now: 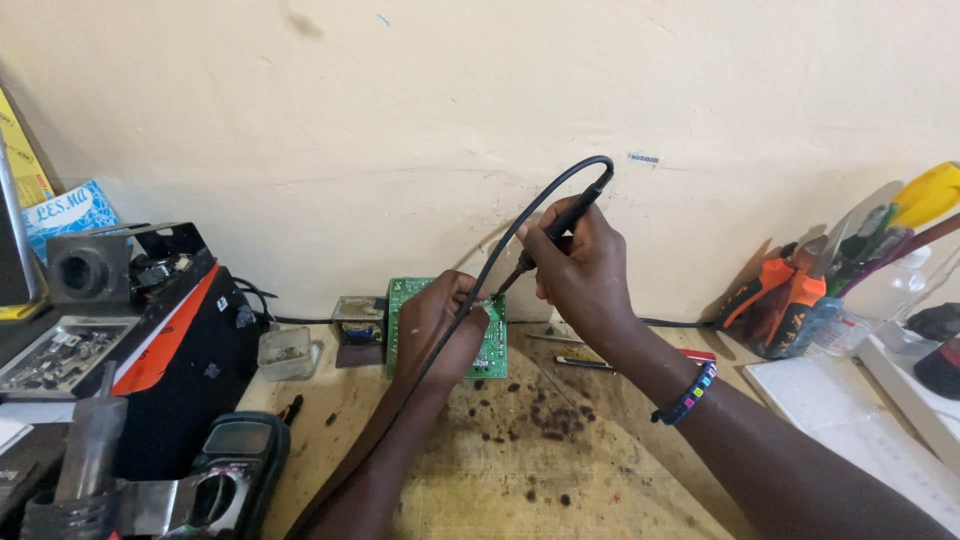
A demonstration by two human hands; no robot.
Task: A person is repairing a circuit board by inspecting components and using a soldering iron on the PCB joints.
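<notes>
While the right hand (580, 265) grips a black soldering iron (562, 225), tip down, the left hand (435, 325) presses on a green circuit board (410, 295) just below it. Left of both sits a multimeter (235, 465) on the burnt surface (560, 470); pliers (775, 295) lie to the right.

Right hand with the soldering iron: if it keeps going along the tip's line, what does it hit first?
Probably the green circuit board: the right hand aims the black soldering iron down-left at the board's upper right edge, beside the left hand resting on it. Depth unclear; the tip may already touch.
</notes>
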